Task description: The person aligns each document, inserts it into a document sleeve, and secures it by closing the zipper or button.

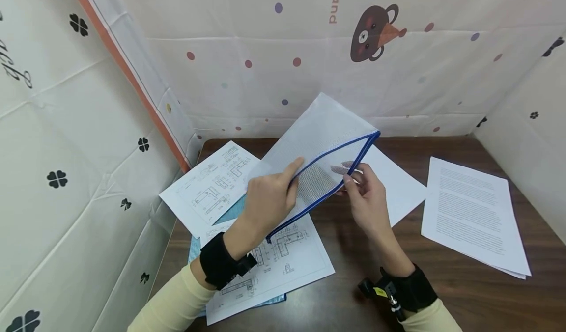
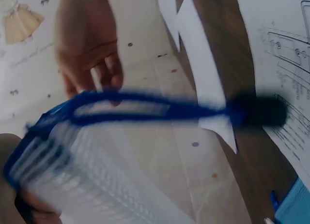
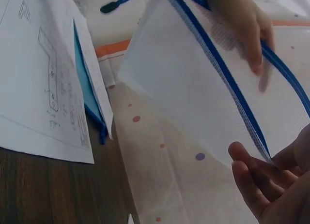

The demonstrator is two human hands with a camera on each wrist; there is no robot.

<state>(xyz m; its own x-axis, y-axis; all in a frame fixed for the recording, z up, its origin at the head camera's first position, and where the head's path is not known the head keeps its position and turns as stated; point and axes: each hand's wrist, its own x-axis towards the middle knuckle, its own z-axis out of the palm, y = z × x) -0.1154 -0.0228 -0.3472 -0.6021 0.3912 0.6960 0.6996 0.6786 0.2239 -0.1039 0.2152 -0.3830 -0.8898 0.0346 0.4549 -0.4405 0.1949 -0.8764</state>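
A white mesh pouch with a blue zipper edge is held tilted above the dark table, its mouth gaping towards me. My left hand grips the near left lip, thumb on the outside. My right hand pinches the opposite lip, with fingers showing through the mesh inside. The left wrist view shows the blurred blue zipper edge, its black pull and the right hand behind. In the right wrist view the pouch hangs between the left hand and my right fingers.
Two sheets with technical drawings lie at the left over a light blue pouch. A blank sheet lies under the hands and a stack of printed text at the right. Patterned cloth walls enclose the table.
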